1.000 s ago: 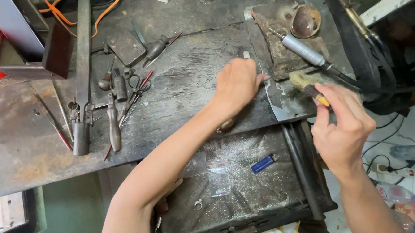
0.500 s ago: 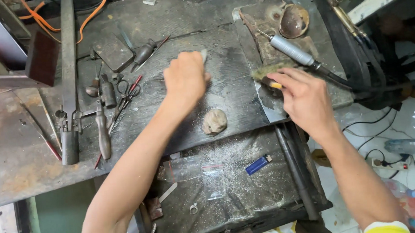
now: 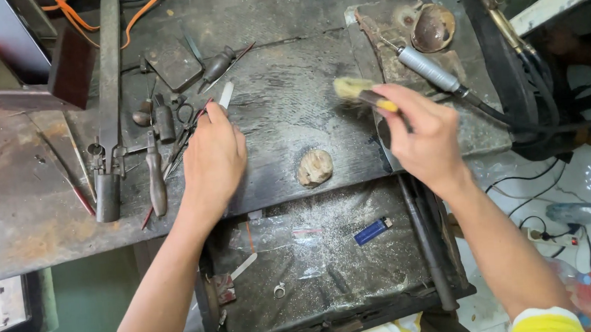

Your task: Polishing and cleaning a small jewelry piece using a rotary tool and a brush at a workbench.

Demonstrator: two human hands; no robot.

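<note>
Your right hand [image 3: 423, 138] has lifted the brush [image 3: 362, 94], pinched, off the bench; your left hand [image 3: 213, 158] slid left, fingers curled on a white strip [image 3: 226, 94], baring the lump [image 3: 315, 167].

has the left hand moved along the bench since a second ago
Yes. The left hand has slid left, away from the metal plate at the bench's right end, over to the hand tools, leaving the pale lump uncovered.

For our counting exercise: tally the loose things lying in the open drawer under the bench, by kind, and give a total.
Blue lighter: 1
Small metal ring: 1
Flat pale metal strip: 1
Clear plastic bag: 1
Small reddish block: 1
Total: 5
</note>
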